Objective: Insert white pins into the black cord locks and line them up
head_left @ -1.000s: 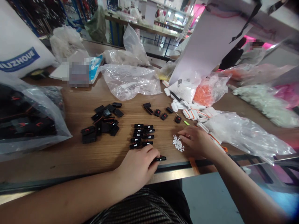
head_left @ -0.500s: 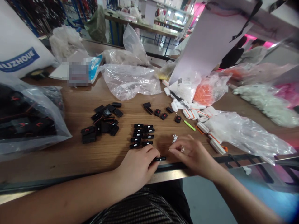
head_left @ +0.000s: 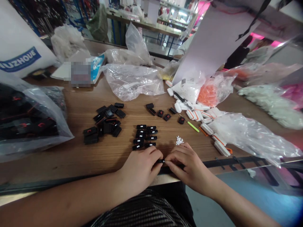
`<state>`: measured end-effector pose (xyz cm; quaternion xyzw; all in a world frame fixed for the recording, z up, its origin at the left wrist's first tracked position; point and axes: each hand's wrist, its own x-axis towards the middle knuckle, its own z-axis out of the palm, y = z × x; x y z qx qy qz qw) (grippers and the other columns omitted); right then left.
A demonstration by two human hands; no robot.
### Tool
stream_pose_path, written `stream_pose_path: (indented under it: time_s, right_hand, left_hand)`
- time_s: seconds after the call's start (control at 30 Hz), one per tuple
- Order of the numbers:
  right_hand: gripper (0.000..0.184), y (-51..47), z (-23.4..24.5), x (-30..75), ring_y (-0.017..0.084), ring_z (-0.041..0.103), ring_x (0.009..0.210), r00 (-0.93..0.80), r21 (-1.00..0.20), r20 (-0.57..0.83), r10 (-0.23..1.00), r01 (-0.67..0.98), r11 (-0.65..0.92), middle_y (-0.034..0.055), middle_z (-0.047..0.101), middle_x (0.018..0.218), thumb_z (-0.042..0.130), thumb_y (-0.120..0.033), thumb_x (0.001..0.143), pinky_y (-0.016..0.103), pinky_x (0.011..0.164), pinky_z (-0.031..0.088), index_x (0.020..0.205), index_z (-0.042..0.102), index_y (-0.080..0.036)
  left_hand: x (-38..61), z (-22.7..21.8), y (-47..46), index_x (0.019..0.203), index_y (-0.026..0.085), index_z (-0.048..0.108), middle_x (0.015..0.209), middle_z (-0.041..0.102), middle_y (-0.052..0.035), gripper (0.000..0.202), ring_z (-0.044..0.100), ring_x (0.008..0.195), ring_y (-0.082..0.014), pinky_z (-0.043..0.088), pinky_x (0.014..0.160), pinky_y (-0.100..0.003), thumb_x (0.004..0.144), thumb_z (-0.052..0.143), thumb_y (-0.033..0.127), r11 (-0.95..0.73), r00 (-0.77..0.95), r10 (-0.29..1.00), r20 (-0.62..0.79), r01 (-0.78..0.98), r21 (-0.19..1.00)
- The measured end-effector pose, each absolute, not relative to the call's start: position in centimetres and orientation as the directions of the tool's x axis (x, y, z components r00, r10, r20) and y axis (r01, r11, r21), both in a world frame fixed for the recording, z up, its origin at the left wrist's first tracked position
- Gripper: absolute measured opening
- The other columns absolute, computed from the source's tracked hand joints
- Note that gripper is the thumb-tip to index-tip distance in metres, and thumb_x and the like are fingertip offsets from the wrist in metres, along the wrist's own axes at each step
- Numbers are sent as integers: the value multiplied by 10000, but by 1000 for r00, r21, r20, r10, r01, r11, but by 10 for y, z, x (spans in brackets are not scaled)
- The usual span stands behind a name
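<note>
My left hand is closed on a small black connector housing near the table's front edge. Its right end pokes out past my fingertips. Against that end, my right hand pinches thumb and forefinger together on what looks like a small white pin, mostly hidden by the fingertips. Just beyond my right hand lies a small heap of white pins. Past my left hand, several black connector housings sit in two rough columns, white dots showing on top.
Loose black plastic parts are piled at left, beside a clear bag of black parts. A green-handled pick lies right of centre. White cases with orange trim and a clear plastic bag take up the right side.
My right hand has moved left and toward me, bringing its fingertips from beside the white heap to the black housing. My left hand stays in place, holding it.
</note>
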<state>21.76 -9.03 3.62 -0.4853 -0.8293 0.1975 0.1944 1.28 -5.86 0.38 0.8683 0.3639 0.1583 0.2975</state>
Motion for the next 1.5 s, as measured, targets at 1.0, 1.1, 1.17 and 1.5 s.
stream_pose_path:
  time_s: [1.0, 1.1, 1.17, 1.5]
  right_hand:
    - [136, -93, 34, 224, 168, 618, 730, -453, -380, 246, 857, 769, 515, 21, 705, 772, 648, -240, 883, 362, 763, 372, 1004, 698, -206]
    - [94, -91, 34, 227, 166, 638, 757, -486, -376, 221, 845, 757, 534, 24, 724, 805, 622, -211, 899, 360, 775, 370, 942, 705, -214]
    - [94, -89, 34, 227, 166, 633, 743, -502, -381, 208, 839, 749, 543, 20, 716, 781, 603, -193, 900, 361, 782, 374, 900, 696, -208]
    - [157, -74, 23, 199, 182, 621, 743, -547, -188, 295, 784, 771, 608, 43, 712, 761, 551, -226, 961, 390, 810, 373, 953, 701, -179]
  left_hand:
    - [13, 2, -58, 953, 196, 619, 965, 640, -26, 61, 648, 824, -199, 538, 735, -346, 929, 572, 227, -580, 687, 720, 93, 524, 624]
    - [12, 5, -61, 981, 199, 611, 988, 635, -30, 71, 641, 832, -191, 536, 734, -337, 940, 557, 221, -608, 695, 708, 124, 510, 609]
    - [11, 9, -65, 1027, 202, 602, 1000, 631, -34, 102, 633, 850, -189, 531, 728, -331, 961, 529, 230, -647, 686, 698, 206, 481, 591]
    - [7, 11, -79, 711, 196, 594, 676, 597, 4, 206, 520, 565, -143, 378, 448, -343, 901, 536, 251, -934, 886, 191, 423, 31, 357]
